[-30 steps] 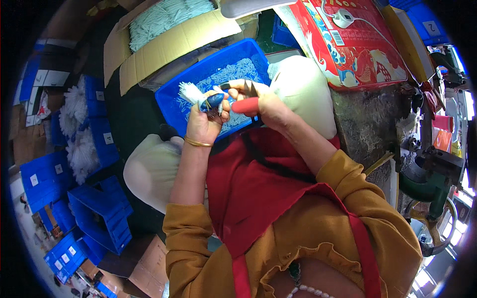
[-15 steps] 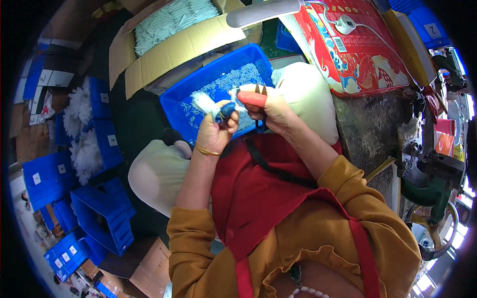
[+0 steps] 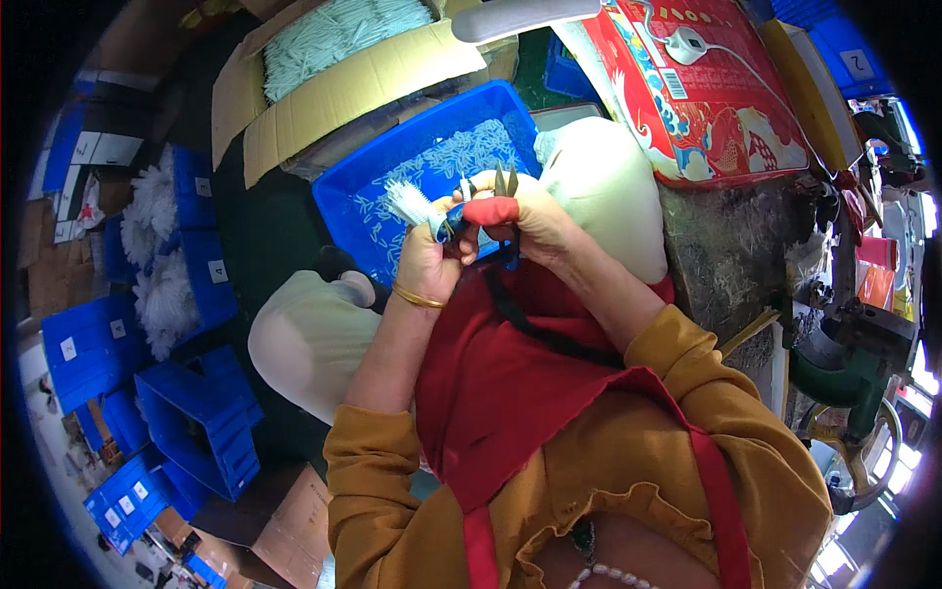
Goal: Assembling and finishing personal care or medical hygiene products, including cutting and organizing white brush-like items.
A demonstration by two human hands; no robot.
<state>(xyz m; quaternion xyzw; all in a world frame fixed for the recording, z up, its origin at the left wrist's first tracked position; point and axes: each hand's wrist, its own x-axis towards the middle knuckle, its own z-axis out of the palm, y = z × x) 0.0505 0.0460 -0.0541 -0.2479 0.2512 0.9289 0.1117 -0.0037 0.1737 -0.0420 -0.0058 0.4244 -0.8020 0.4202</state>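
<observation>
My left hand (image 3: 432,263) is closed around a bundle of thin white plastic sticks (image 3: 412,203), whose ends fan out above my thumb. Something dark blue shows at my fingers there, too covered to make out. My right hand (image 3: 535,221), a red cover (image 3: 491,211) on its thumb, grips dark scissors (image 3: 505,183) with the pointed blades up and a little apart. A small white piece (image 3: 466,187) shows by the right fingertips, which meet the left ones. Below both hands, a blue bin (image 3: 339,211) holds many small white pieces (image 3: 481,147).
Beyond the bin stands an open cardboard box (image 3: 363,93) full of white sticks (image 3: 339,39). A grey bar (image 3: 525,20) reaches over it. At right, a red printed box (image 3: 726,108) lies on a worn bench (image 3: 726,236). Blue crates (image 3: 201,422) stand at left.
My right hand has come in closer to my left, so their fingers now meet. The bundle has shifted slightly and its sticks show more sharply.
</observation>
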